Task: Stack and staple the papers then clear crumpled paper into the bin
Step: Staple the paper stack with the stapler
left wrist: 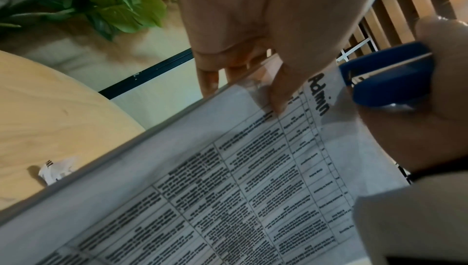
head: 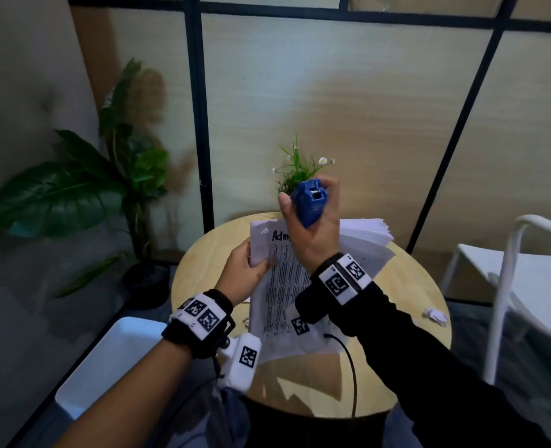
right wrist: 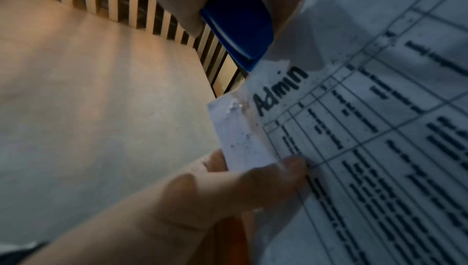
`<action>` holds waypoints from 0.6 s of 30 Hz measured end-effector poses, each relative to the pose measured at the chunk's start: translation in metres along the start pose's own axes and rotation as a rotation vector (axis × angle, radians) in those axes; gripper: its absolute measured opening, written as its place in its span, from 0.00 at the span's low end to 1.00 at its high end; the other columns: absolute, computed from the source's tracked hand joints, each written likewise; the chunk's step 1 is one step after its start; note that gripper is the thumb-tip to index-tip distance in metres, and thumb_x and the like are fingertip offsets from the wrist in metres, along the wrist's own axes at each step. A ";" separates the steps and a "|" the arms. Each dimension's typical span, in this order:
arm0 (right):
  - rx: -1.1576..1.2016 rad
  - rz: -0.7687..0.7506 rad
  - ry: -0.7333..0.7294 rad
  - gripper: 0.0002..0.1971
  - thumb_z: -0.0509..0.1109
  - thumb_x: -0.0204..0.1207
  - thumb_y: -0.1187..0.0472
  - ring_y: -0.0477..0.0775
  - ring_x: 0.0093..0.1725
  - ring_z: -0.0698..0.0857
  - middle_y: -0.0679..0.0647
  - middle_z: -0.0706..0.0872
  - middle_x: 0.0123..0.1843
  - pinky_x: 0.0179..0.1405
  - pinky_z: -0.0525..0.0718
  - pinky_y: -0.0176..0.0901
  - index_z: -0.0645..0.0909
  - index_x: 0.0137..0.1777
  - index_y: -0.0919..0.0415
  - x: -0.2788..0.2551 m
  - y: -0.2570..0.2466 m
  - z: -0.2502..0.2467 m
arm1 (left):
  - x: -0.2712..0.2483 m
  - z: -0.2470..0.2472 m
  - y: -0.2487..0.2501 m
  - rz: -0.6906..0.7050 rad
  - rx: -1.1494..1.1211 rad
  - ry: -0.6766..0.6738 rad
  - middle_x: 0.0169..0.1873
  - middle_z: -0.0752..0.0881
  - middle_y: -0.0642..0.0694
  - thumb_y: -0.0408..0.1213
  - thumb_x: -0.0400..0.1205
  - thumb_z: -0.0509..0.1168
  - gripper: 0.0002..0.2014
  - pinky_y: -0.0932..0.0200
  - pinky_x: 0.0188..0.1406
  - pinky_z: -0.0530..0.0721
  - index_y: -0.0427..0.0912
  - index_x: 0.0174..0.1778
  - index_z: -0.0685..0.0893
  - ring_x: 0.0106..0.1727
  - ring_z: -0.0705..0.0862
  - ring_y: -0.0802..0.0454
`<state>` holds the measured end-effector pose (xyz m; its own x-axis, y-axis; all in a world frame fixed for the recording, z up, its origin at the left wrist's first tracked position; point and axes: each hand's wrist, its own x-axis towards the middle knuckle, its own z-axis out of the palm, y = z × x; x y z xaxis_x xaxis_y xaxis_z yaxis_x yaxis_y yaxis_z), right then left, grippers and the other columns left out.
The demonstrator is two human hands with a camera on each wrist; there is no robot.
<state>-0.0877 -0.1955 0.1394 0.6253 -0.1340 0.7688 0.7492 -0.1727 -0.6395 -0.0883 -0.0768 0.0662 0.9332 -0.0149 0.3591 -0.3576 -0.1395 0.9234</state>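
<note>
One crumpled paper [head: 435,315] beside chair [head: 507,279].

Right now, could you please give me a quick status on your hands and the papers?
Left hand pinches the papers above the table. Right hand grips the stapler at their top edge. Crumpled paper still on table.

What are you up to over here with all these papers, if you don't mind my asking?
A person is at the stapling stage. The left hand pinches the left edge of a printed stack of papers headed "Admin", lifted above the round wooden table. The right hand grips a blue stapler at the stack's top edge, beside the heading. More loose sheets lie on the table behind, and a crumpled paper scrap still sits near the table's right edge. A white bin waits on the floor to the left.
</note>
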 end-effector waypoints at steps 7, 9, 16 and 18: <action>-0.110 -0.080 -0.122 0.17 0.67 0.73 0.46 0.46 0.33 0.78 0.51 0.79 0.40 0.36 0.78 0.40 0.70 0.54 0.55 0.005 0.006 0.012 | -0.004 -0.003 0.000 0.015 -0.006 -0.022 0.51 0.85 0.51 0.34 0.77 0.70 0.16 0.58 0.52 0.85 0.49 0.59 0.77 0.51 0.85 0.58; -0.177 -0.108 -0.132 0.20 0.66 0.74 0.46 0.45 0.29 0.76 0.44 0.76 0.35 0.31 0.74 0.38 0.71 0.53 0.62 0.009 0.004 0.014 | -0.003 -0.004 -0.001 0.003 0.002 -0.017 0.51 0.85 0.51 0.28 0.79 0.68 0.16 0.64 0.50 0.86 0.48 0.59 0.77 0.49 0.85 0.65; -0.203 -0.043 -0.160 0.14 0.64 0.76 0.47 0.42 0.24 0.73 0.44 0.72 0.28 0.27 0.72 0.39 0.66 0.47 0.56 0.016 0.005 0.018 | -0.002 -0.005 0.003 -0.021 0.070 0.001 0.50 0.85 0.49 0.28 0.80 0.66 0.14 0.67 0.48 0.85 0.47 0.57 0.78 0.47 0.85 0.61; -0.219 -0.027 -0.156 0.14 0.63 0.76 0.46 0.42 0.24 0.74 0.44 0.72 0.27 0.26 0.71 0.35 0.66 0.46 0.55 0.016 0.007 0.017 | -0.003 -0.003 0.006 -0.031 0.063 0.004 0.51 0.85 0.45 0.28 0.80 0.67 0.13 0.57 0.51 0.85 0.45 0.58 0.78 0.50 0.84 0.51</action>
<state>-0.0688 -0.1825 0.1472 0.6448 0.0221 0.7640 0.7114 -0.3830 -0.5893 -0.0935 -0.0742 0.0711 0.9436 -0.0060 0.3309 -0.3252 -0.2022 0.9238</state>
